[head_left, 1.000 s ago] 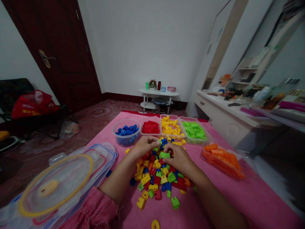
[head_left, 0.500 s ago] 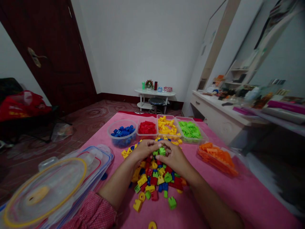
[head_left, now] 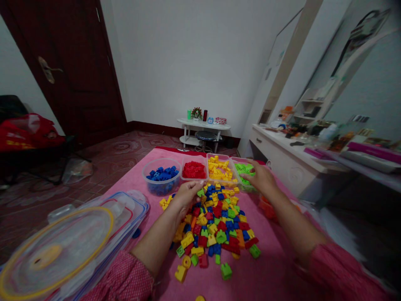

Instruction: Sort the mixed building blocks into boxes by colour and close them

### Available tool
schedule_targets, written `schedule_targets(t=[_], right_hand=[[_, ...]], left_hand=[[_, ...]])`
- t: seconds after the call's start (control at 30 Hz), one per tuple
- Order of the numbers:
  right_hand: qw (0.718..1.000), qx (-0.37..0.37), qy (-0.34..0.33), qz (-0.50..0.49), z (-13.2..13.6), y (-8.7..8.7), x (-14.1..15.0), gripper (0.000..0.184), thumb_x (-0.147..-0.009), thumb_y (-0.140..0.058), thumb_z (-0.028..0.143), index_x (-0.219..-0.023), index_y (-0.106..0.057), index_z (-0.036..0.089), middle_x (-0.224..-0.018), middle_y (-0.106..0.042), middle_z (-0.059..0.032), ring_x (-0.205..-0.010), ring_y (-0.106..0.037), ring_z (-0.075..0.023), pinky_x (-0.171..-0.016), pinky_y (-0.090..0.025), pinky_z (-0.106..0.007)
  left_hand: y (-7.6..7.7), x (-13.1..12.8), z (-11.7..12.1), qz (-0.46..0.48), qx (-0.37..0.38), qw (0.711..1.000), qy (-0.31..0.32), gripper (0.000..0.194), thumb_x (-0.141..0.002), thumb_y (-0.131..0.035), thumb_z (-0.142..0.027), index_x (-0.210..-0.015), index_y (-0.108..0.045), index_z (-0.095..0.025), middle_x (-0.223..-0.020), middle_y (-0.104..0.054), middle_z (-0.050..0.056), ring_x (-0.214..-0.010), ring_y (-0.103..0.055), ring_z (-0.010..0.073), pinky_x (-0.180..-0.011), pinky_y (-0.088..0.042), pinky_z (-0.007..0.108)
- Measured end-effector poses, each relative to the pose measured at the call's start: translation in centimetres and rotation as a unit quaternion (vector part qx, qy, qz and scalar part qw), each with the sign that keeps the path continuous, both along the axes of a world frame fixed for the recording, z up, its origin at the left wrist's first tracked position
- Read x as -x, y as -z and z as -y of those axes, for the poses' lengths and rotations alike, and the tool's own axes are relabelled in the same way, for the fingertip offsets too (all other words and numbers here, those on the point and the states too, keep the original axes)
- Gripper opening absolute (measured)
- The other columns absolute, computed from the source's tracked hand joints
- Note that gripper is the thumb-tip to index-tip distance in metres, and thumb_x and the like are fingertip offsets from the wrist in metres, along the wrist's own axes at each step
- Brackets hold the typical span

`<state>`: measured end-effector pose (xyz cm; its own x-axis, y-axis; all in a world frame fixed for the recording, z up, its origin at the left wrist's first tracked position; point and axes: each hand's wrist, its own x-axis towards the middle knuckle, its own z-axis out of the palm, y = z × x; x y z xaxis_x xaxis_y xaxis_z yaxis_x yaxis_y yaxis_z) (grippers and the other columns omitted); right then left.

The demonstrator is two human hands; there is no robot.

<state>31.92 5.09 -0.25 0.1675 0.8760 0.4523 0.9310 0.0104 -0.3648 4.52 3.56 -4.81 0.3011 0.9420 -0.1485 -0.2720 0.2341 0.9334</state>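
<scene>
Right hand [head_left: 263, 179] had moved from the mixed pile [head_left: 219, 223] out to the green tub [head_left: 249, 189] since half a second earlier; left hand [head_left: 185, 197] stayed at the pile's far left edge. Right fingers were curled over the green bricks [head_left: 243, 168] in that tub; could not tell whether they clasped a piece or had released it. Left thumb and fingertips seemed to pinch one green brick [head_left: 200, 192] above the pile. Step in hand, as judged: dropping off green with green. Next move seemed to call for opening the right fingers fully inside the rim, then lifting clear of the yellow tub [head_left: 222, 182] right beside it. Plenty remained unsorted: reds, blues, yellows and greens lay jumbled on the pink cloth [head_left: 269, 269]. Orange bricks [head_left: 268, 209] were partly hidden by the right arm [head_left: 293, 215]. Writing: red bag [head_left: 29, 133] at far left carried yellow lettering, too blurred to read; any labels on the dresser [head_left: 282, 156] items were too small. No brand legible on bricks or stacked lids [head_left: 94, 221].
</scene>
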Motion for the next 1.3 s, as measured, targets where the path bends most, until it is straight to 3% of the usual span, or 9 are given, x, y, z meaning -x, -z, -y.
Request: schedule_targets(t=[0.23,0.37,0.53,0.63,0.77,0.87,0.93,1.13,1.3], right_hand=[[0.921,0.055,-0.272,-0.272,5.9,2.4,11.2,0.043,-0.072,-0.067,0.028,-0.114,-0.061,0.022,-0.106,-0.064,-0.0047,-0.065,-0.057,-0.0115,-0.059,-0.047,-0.024],[0.924,0.033,-0.271,-0.267,7.1,3.7,13.2,0.030,-0.071,-0.067,0.022,-0.100,-0.065,0.021,-0.097,-0.065,-0.0028,-0.067,-0.054,-0.0123,-0.055,-0.043,-0.022],[0.944,0.034,-0.213,-0.251,7.0,2.8,10.4,0.017,-0.069,-0.067,0.028,-0.083,-0.066,0.017,-0.066,-0.058,0.0014,-0.055,-0.047,-0.0109,-0.051,-0.038,-0.022],[0.953,0.008,-0.160,-0.256,6.8,1.6,7.5,0.026,-0.069,-0.068,0.035,-0.087,-0.066,0.016,-0.062,-0.055,0.0016,-0.054,-0.047,-0.0112,-0.050,-0.037,-0.023],[0.947,0.002,-0.132,-0.291,6.8,1.0,5.0,0.037,-0.070,-0.068,0.043,-0.093,-0.065,0.014,-0.062,-0.055,0.0004,-0.054,-0.049,-0.0126,-0.050,-0.039,-0.024],[0.946,0.003,-0.144,-0.290,6.9,1.1,5.0,0.036,-0.070,-0.068,0.042,-0.092,-0.066,0.014,-0.063,-0.056,0.0003,-0.054,-0.047,-0.0120,-0.050,-0.038,-0.024],[0.950,0.005,-0.156,-0.270,7.0,1.3,5.6,0.032,-0.071,-0.067,0.039,-0.092,-0.068,0.015,-0.062,-0.054,0.0014,-0.054,-0.045,-0.0110,-0.050,-0.036,-0.023],[0.949,0.047,-0.194,-0.243,7.2,1.5,6.5,0.026,-0.071,-0.066,0.034,-0.090,-0.070,0.017,-0.068,-0.059,0.0003,-0.058,-0.048,-0.0114,-0.053,-0.038,-0.023],[0.925,0.120,-0.249,-0.260,7.4,1.7,6.8,0.025,-0.072,-0.066,0.029,-0.094,-0.069,0.017,-0.074,-0.061,-0.0003,-0.060,-0.049,-0.0109,-0.054,-0.038,-0.022]], left_hand=[[0.1,-1.0,1.0,0.005,-0.049,0.999,-0.005,0.054,-0.055,-0.081,-0.048,-0.092,-0.067,-0.012,-0.088,-0.066,0.005,-0.070,-0.058,0.0102,-0.060,-0.046,0.020],[0.3,-1.6,1.3,-0.031,-0.089,0.996,0.002,0.057,-0.054,-0.081,-0.047,-0.094,-0.064,-0.010,-0.081,-0.066,0.004,-0.066,-0.057,0.0109,-0.059,-0.043,0.020],[0.1,-1.6,1.5,-0.155,-0.159,0.975,0.021,0.047,-0.072,-0.066,-0.049,-0.100,-0.063,-0.011,-0.087,-0.065,0.006,-0.066,-0.057,0.0126,-0.058,-0.043,0.022],[-0.4,-1.5,2.6,-0.268,-0.268,0.918,0.112,0.030,-0.073,-0.066,-0.040,-0.088,-0.070,-0.014,-0.081,-0.067,0.004,-0.067,-0.057,0.0137,-0.060,-0.041,0.022],[-1.0,-2.2,5.0,-0.387,-0.397,0.771,0.313,0.020,-0.064,-0.076,-0.030,-0.083,-0.075,-0.023,-0.076,-0.066,0.003,-0.068,-0.058,0.0162,-0.058,-0.039,0.023],[-1.3,-3.0,6.5,-0.498,-0.451,0.690,0.268,0.029,-0.057,-0.079,-0.023,-0.085,-0.075,-0.024,-0.091,-0.065,0.007,-0.081,-0.059,0.0229,-0.062,-0.040,0.027],[-1.5,-3.2,6.9,-0.541,-0.440,0.673,0.247,0.029,-0.057,-0.078,-0.021,-0.086,-0.075,-0.023,-0.097,-0.063,0.009,-0.083,-0.059,0.0244,-0.062,-0.040,0.028],[-0.9,-2.1,5.0,-0.475,-0.372,0.768,0.216,0.016,-0.061,-0.069,-0.015,-0.077,-0.070,-0.018,-0.083,-0.064,0.006,-0.078,-0.059,0.0201,-0.067,-0.043,0.028],[-1.3,-1.3,3.0,-0.266,-0.158,0.937,0.164,0.030,-0.076,-0.057,-0.027,-0.104,-0.057,-0.016,-0.061,-0.059,-0.001,-0.053,-0.059,0.0136,-0.054,-0.047,0.025]])
